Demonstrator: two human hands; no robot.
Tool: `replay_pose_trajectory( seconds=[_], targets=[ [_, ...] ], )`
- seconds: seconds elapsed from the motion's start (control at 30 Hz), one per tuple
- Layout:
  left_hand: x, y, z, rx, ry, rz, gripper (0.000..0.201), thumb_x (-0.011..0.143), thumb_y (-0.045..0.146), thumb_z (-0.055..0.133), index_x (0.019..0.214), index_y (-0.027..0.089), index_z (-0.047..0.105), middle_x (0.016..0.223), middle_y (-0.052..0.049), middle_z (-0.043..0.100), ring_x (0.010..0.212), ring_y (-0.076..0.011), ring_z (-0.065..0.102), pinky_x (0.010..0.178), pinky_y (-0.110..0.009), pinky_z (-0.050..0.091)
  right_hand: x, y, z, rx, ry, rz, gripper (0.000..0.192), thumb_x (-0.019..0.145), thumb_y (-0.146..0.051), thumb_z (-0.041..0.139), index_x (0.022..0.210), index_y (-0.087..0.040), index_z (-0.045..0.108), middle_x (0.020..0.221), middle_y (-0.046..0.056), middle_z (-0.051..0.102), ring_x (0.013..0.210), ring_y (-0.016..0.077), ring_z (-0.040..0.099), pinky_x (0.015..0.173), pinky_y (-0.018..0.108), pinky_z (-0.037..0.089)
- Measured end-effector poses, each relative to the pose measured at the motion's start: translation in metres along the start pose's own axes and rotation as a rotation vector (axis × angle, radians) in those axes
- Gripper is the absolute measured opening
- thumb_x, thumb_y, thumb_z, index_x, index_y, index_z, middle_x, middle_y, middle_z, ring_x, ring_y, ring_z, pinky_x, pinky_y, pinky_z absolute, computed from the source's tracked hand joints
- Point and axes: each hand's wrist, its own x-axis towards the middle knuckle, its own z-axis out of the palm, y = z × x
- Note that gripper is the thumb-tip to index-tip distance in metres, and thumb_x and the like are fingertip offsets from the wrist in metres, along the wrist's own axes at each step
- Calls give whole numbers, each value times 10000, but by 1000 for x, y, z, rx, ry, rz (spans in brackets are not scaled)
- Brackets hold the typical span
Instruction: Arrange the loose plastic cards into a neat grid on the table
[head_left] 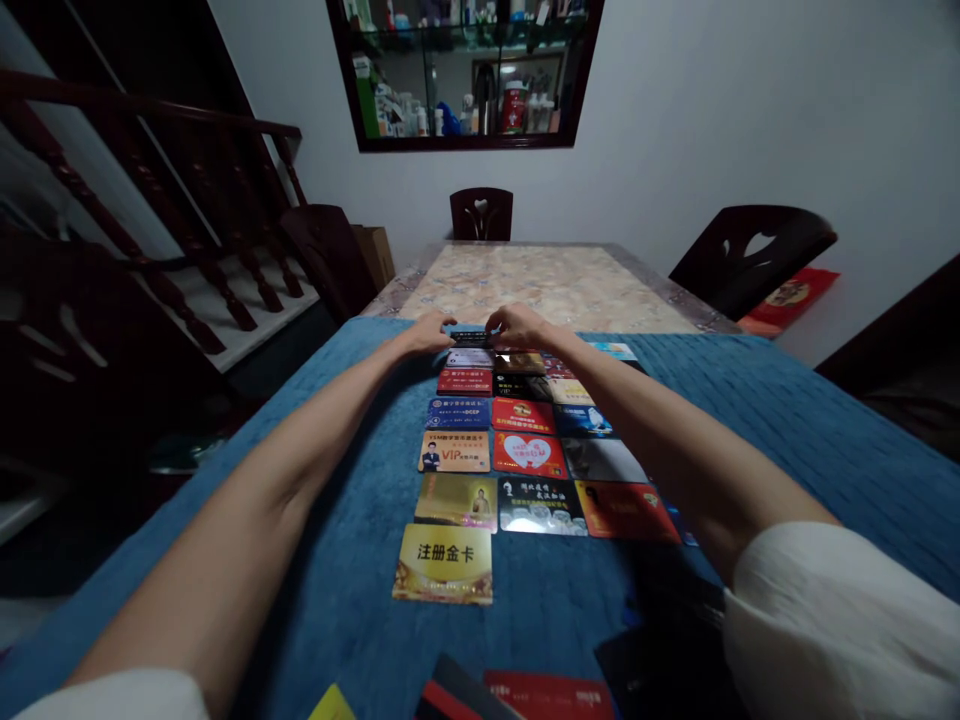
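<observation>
Takes in a dark-framed display cabinet (465, 145) crowded with containers (514, 107) on a pale wall (675, 120), plus a wooden railing (150, 116) and cardboard box (379, 252) at left, dark chairs (750, 245), a red item (814, 290) at right.

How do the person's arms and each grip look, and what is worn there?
The right sleeve is loose, whitish fabric; the left sleeve, also whitish, shows partly. Below them, the left arm and right arm are bare, without visible watch or bracelet. The left grip and right grip wear no gloves.
</observation>
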Motion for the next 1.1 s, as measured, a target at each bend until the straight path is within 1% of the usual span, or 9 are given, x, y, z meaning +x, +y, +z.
replay_pose_trajectory(
  seconds=[0.13,0.2,0.3,0.4,0.5,0.63,0.8,0.93,1.1],
  targets=[
    [-17,8,-2,-1,80,22,505,740,253,543,1206,94,658,1175,-117,648,1004,-229,635,965,-321,489,-19,-6,-7,-2,26,-24,354,724,-127,593,1033,-134,765,975,75,760,869,184,654,702,222,410],
    [-26,13,-4,-3,114,50,456,753,252,535,1158,101,684,1131,-112,650,978,-221,632,959,-333,493,-31,-11,-11,-1,42,-35,339,720,-101,570,996,-129,764,952,72,755,836,173,644,686,220,398],
    [-43,21,-5,-21,161,109,384,762,252,549,1082,117,712,1058,-98,654,925,-207,622,907,-331,514,-53,-21,-16,5,57,-57,324,723,-83,547,961,-129,761,922,72,746,800,162,627,670,219,384],
    [-66,31,-5,-59,187,150,336,788,240,549,1056,123,715,1052,-97,649,914,-197,612,856,-309,524,-76,-33,-20,15,63,-92,316,731,-69,529,942,-134,754,901,66,733,782,152,610,670,218,373],
    [-92,42,-6,-83,193,179,311,814,222,538,1051,123,712,1076,-102,640,927,-199,613,839,-306,528,-100,-44,-21,43,65,-161,293,714,-50,527,895,-132,742,865,61,716,745,143,586,660,220,365],
    [-127,58,-7,-93,194,200,279,835,219,543,1044,140,710,1098,-91,629,947,-193,622,869,-315,530,-131,-57,-18,85,72,-224,257,704,-43,530,848,-131,723,845,67,703,708,146,563,647,242,358],
    [-166,79,-4,-99,205,284,231,838,173,561,1006,146,716,1092,-89,625,1017,-205,620,967,-337,501,-171,-73,-9,103,79,-271,200,775,-78,535,850,-137,711,870,86,687,752,164,568,671,253,366],
    [-197,99,1,-134,208,344,212,866,164,548,1003,163,710,1095,-85,614,1020,-199,615,954,-351,512,-204,-86,-4,93,83,-284,170,821,-92,546,863,-149,700,885,86,681,785,176,564,676,262,355],
    [-234,121,6,-195,175,385,221,882,173,553,1048,183,699,1122,-100,609,1060,-200,605,967,-363,518,-241,-105,-1,121,104,-324,166,881,-110,530,864,-178,680,876,76,678,794,178,555,687,282,353]
  ],
)
